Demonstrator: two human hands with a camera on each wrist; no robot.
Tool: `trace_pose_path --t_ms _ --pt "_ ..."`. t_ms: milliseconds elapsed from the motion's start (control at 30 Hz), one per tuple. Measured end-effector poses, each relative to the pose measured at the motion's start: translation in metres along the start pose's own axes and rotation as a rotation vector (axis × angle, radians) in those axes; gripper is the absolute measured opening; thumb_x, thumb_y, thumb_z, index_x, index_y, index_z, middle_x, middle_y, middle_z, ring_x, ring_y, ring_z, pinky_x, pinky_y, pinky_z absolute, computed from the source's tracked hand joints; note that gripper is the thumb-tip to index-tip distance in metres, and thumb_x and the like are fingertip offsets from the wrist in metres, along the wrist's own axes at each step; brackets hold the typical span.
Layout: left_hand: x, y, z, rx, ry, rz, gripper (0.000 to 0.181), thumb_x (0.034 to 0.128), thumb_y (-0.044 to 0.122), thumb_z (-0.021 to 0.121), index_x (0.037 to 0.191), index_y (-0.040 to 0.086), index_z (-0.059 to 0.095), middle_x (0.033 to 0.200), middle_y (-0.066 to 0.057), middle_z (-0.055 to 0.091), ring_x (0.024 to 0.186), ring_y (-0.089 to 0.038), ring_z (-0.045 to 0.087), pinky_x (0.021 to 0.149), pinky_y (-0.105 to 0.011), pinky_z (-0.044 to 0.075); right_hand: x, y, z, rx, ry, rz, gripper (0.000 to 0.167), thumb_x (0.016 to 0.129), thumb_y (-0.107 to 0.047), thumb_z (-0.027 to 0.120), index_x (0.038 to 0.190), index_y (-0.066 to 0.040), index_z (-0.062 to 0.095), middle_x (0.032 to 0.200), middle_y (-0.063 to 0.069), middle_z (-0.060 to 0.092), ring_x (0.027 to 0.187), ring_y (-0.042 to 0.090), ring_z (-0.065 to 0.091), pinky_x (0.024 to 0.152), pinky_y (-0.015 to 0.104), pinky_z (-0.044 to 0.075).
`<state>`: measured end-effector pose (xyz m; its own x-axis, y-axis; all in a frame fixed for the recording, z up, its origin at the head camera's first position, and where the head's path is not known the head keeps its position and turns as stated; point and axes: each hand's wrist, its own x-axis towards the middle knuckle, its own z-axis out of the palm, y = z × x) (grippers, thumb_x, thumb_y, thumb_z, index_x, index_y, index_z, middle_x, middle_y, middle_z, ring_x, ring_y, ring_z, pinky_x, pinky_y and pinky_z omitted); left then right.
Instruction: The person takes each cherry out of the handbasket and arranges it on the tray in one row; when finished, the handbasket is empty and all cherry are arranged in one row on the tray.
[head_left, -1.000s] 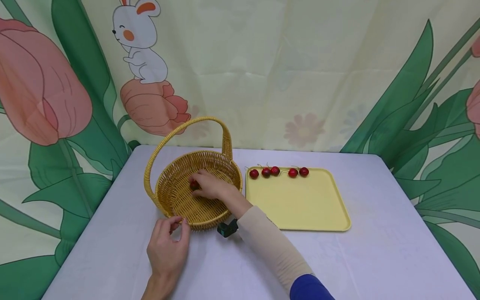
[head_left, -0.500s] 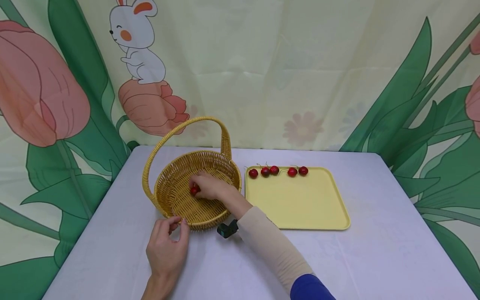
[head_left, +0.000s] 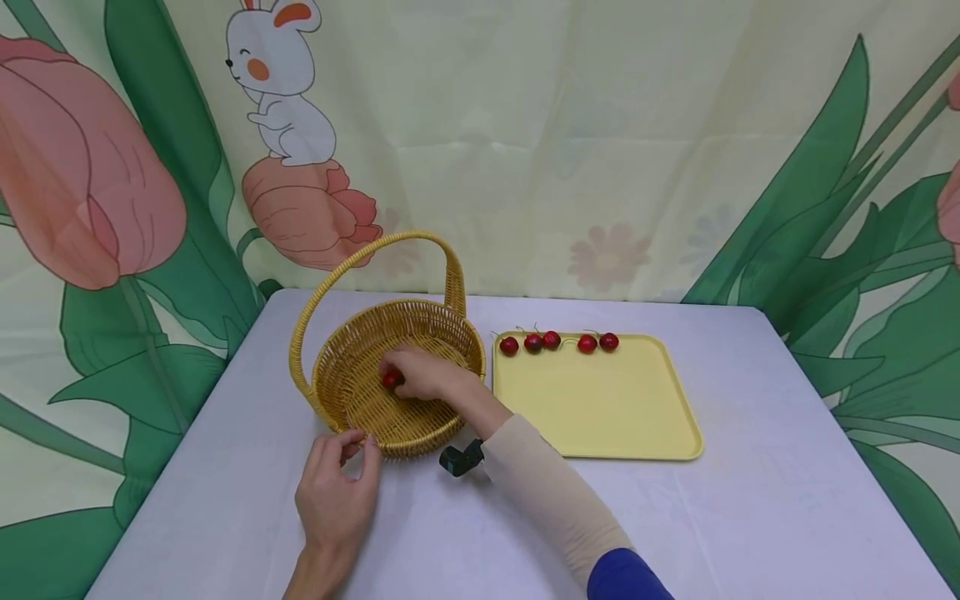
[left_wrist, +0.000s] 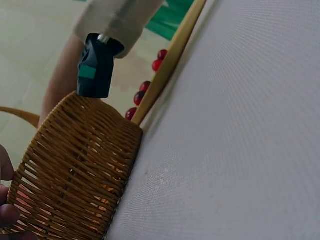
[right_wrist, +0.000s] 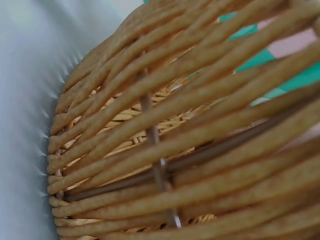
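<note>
A round wicker basket [head_left: 420,446] with a tall arched handle stands left of centre on the table. My right hand [head_left: 423,375] reaches down inside it and holds a red cherry [head_left: 392,380] at the fingertips, low over the woven floor. At the basket's near left rim, my left hand [head_left: 337,492] pinches the edge between thumb and fingers. In the left wrist view, the left fingers [left_wrist: 9,212] show at the rim of the basket [left_wrist: 80,165]. The right wrist view is filled by the outer weave of the basket [right_wrist: 150,130], which hides the right hand.
Right of the basket lies a yellow tray [head_left: 600,408] with several cherries [head_left: 551,340] in a row along its far edge. A dark wrist camera [head_left: 460,458] hangs under the right forearm, close to the basket. Behind the table hangs a printed curtain [head_left: 510,167].
The right hand has shifted slightly within the basket, and the cherry at its fingers sits a little lower and nearer. The left hand, basket and tray stay in place.
</note>
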<state>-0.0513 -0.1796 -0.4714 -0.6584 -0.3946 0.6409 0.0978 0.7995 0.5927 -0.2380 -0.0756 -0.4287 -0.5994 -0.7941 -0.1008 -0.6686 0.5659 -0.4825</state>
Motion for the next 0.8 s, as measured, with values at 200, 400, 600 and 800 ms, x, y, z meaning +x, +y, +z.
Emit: trace_pose_path --t_ms 200,400,600,800 --pt "0.001 0.001 0.000 0.007 -0.001 -0.004 0.014 0.0844 0.015 0.071 0.089 0.002 0.072 0.080 -0.007 0.064 0.074 -0.018 0.064 0.072 -0.014 0.050 -0.009 0.002 -0.004 0.039 0.063 -0.053 0.031 0.091 -0.007 0.069 0.120 -0.014 0.063 0.123 0.002 0.060 0.110 0.012 0.056 0.094 0.025 0.050" --pt "0.000 0.002 0.000 0.010 0.014 0.005 0.012 0.0832 0.013 0.071 0.088 0.002 0.072 0.078 -0.006 0.063 0.072 -0.018 0.064 0.069 -0.019 0.051 -0.025 0.005 -0.014 0.086 0.100 -0.056 0.031 0.092 -0.010 0.069 0.122 -0.014 0.064 0.120 0.000 0.060 0.108 0.011 0.056 0.093 0.024 0.050" --pt "0.001 0.002 0.000 0.011 0.012 0.006 0.013 0.0834 0.014 0.071 0.088 0.002 0.072 0.077 -0.006 0.063 0.072 -0.019 0.064 0.067 -0.022 0.052 -0.041 0.010 -0.024 0.112 0.182 -0.064 0.027 0.094 -0.016 0.069 0.121 -0.013 0.066 0.116 -0.001 0.061 0.106 0.011 0.055 0.091 0.022 0.051" --pt "0.000 0.002 0.001 0.006 0.021 0.010 0.012 0.0828 0.013 0.071 0.088 0.002 0.072 0.077 -0.007 0.063 0.072 -0.019 0.064 0.067 -0.018 0.050 -0.063 0.015 -0.035 0.181 0.257 -0.047 0.034 0.094 -0.014 0.069 0.126 -0.009 0.063 0.119 0.002 0.062 0.099 0.014 0.059 0.083 0.024 0.054"
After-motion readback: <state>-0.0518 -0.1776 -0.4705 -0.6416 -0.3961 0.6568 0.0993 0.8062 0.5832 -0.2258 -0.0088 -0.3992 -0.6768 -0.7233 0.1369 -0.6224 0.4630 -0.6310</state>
